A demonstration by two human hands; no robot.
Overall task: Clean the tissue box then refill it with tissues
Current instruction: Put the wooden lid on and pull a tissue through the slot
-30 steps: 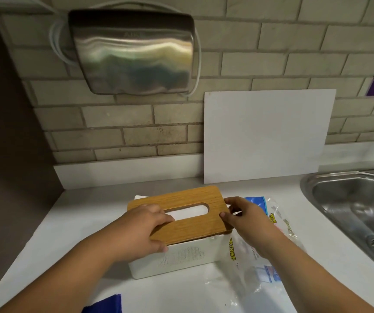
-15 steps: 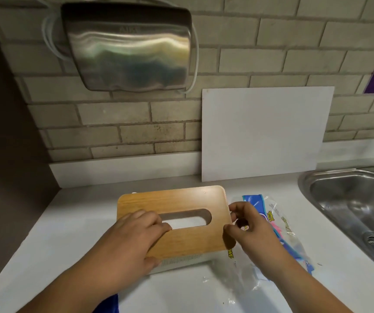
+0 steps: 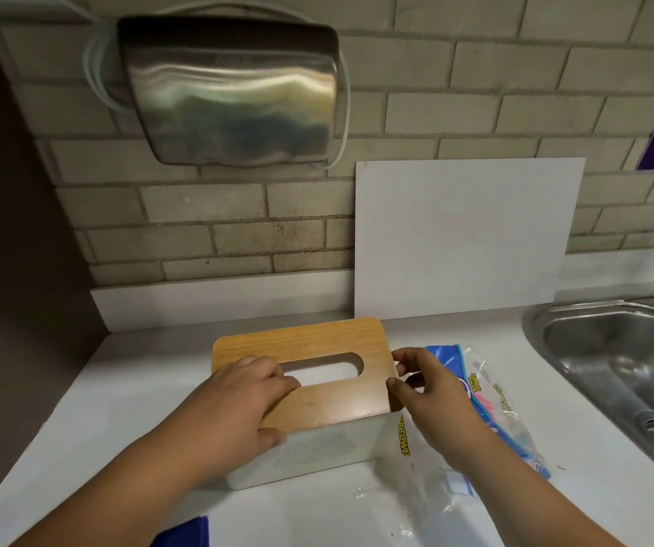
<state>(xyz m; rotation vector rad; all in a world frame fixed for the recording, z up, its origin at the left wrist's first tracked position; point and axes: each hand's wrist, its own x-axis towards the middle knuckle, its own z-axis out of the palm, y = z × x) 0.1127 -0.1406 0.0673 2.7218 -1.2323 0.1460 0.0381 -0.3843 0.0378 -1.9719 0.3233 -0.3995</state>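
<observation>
Compared with a second ago, the wooden lid (image 3: pixel 337 404) has turned from askew to square on the tissue box (image 3: pixel 329 448), so the white back corner of the box that showed then is now covered. The box stands on the white bench (image 3: pixel 120 408), its perforated front wall facing the person. White shows through the oval slot (image 3: pixel 321 369) in the lid.

The left hand (image 3: pixel 234 412) holds the lid at its front left part, with the fingers laid over the top as far as the slot's left end and the thumb hooked under the front edge. The right hand (image 3: pixel 432 400) pinches the lid's right edge between thumb and fingers.

A clear plastic package (image 3: pixel 491 392) with blue, pink and yellow print lies just right of the box, partly under the right wrist. A blue cloth (image 3: pixel 187 532) peeks in at the near edge, in front of the box. Further right of the box is a steel sink (image 3: pixel 530 329). Behind the box a white board (image 3: pixel 463 234) leans against the brick wall, and a steel hand dryer (image 3: pixel 230 96) hangs above and to its left.
</observation>
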